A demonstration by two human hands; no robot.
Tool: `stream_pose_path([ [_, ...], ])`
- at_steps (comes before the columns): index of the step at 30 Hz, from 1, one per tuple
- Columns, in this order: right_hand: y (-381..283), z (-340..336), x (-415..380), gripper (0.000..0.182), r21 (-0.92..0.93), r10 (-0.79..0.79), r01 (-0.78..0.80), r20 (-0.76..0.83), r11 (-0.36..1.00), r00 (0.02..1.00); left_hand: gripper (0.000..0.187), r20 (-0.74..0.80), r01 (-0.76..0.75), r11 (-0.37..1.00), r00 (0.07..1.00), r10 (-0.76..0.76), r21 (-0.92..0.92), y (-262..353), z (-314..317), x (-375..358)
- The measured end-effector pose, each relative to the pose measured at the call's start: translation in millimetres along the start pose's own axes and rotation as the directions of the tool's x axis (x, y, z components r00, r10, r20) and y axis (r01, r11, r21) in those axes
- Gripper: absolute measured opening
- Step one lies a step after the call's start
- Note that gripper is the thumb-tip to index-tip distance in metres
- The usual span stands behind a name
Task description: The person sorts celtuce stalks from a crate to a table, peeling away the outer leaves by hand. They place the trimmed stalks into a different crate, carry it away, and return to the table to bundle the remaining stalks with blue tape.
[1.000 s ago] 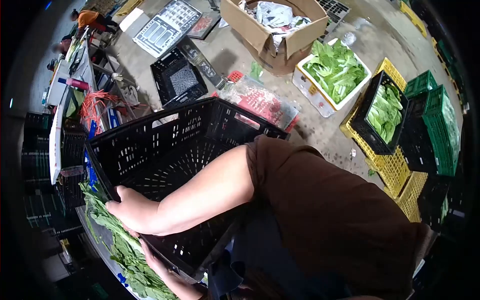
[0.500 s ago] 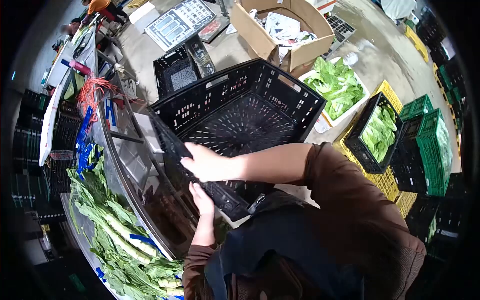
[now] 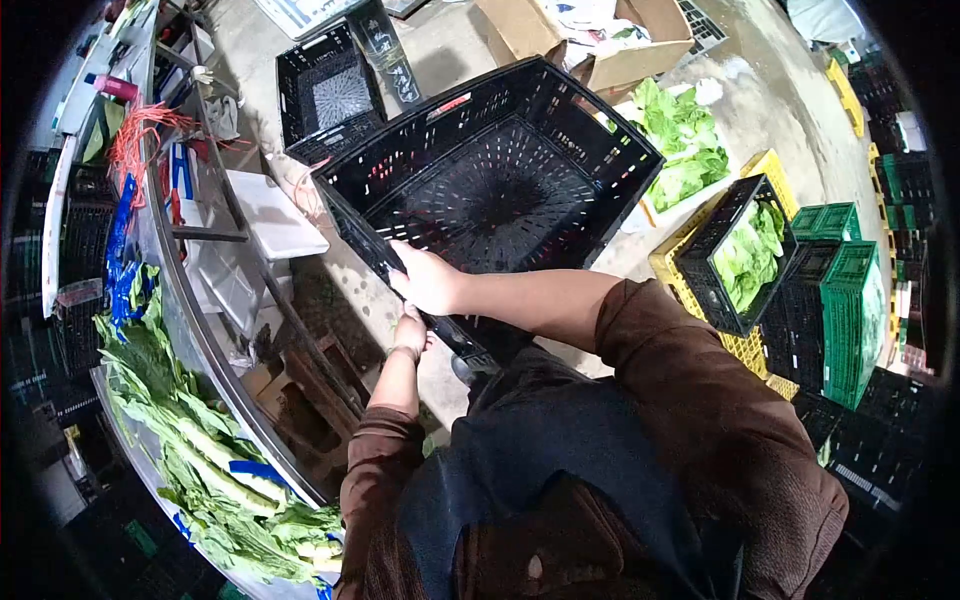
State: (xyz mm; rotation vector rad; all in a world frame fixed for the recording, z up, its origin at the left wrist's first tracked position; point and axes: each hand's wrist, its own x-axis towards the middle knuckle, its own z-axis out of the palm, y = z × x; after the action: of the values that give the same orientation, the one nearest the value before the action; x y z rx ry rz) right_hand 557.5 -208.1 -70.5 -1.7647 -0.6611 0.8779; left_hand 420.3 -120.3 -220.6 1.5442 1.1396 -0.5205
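Note:
A large black plastic crate (image 3: 490, 200) with slotted walls is tilted in front of me, with its open top facing me and nothing inside. My right arm reaches across its near side, and my right hand (image 3: 425, 281) is closed over the rim of its left wall. Just below, my left hand (image 3: 408, 334) grips the outer face of that same wall; its fingertips are partly hidden. To the left, leafy stem vegetables (image 3: 200, 450) bound with blue tape lie on a metal table (image 3: 225, 370).
Beyond the crate are a smaller black crate (image 3: 330, 90) and a cardboard box (image 3: 620, 60). On the right, lettuce fills a white bin (image 3: 655, 215) and a black crate (image 3: 715, 260) on yellow crates (image 3: 745, 352); green crates (image 3: 850, 320) stand beside them. Orange-red ties (image 3: 140, 140) hang at the table's edge.
The large crate has shifted away from the table, leaving a wider strip of floor between them. Both hands have stayed on its left wall, and my view has turned slightly downward.

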Motion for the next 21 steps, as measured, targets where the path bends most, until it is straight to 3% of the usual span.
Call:
stream_pose_path([
  [3, 8, 16, 16, 0.047, 0.001, 0.089, -0.090, 0.016, 0.996, 0.996, 0.057, 0.026, 0.009, 0.994, 1.000, -0.007, -0.107, -10, -10, 3],
  [4, 7, 21, 20, 0.049, 0.031, 0.118, -0.119, 0.027, 0.992, 0.993, 0.061, -0.036, -0.074, 0.997, 0.997, 0.075, 0.028, -15, -13, 0],
  [7, 27, 46, 42, 0.058, 0.004, 0.137, -0.137, -0.046, 0.991, 0.989, 0.074, -0.004, 0.037, 0.949, 0.999, -0.040, -0.313, 12, -12, -57],
  [8, 38, 55, 50, 0.061, -0.007, 0.143, -0.145, -0.098, 0.989, 0.985, 0.076, 0.000, 0.027, 0.861, 1.000, -0.031, -0.508, 15, -6, -74],
  [9, 44, 55, 58, 0.065, -0.005, 0.201, -0.202, -0.066, 0.979, 0.977, 0.078, 0.099, 0.023, 0.774, 0.994, 0.051, -0.633, 13, -1, -84],
  [12, 66, 59, 75, 0.070, -0.044, 0.313, -0.311, 0.036, 0.949, 0.949, 0.083, 0.166, 0.117, 0.770, 0.986, -0.015, -0.627, 6, 11, -92],
  [14, 82, 68, 78, 0.071, -0.098, 0.335, -0.328, 0.066, 0.939, 0.940, 0.085, 0.103, 0.129, 0.848, 0.991, -0.088, -0.514, -2, 23, -80],
  [15, 86, 70, 77, 0.071, -0.149, 0.358, -0.343, 0.087, 0.928, 0.930, 0.074, 0.027, 0.079, 0.862, 0.997, -0.076, -0.501, -1, 31, -79],
  [19, 108, 73, 71, 0.069, -0.265, 0.442, -0.383, 0.221, 0.885, 0.869, 0.055, 0.073, 0.141, 0.901, 0.990, -0.122, -0.410, -17, 39, -59],
  [21, 112, 48, 60, 0.064, -0.290, 0.367, -0.294, 0.241, 0.911, 0.898, 0.053, 0.094, 0.135, 0.923, 0.990, -0.108, -0.362, -36, 39, -48],
])
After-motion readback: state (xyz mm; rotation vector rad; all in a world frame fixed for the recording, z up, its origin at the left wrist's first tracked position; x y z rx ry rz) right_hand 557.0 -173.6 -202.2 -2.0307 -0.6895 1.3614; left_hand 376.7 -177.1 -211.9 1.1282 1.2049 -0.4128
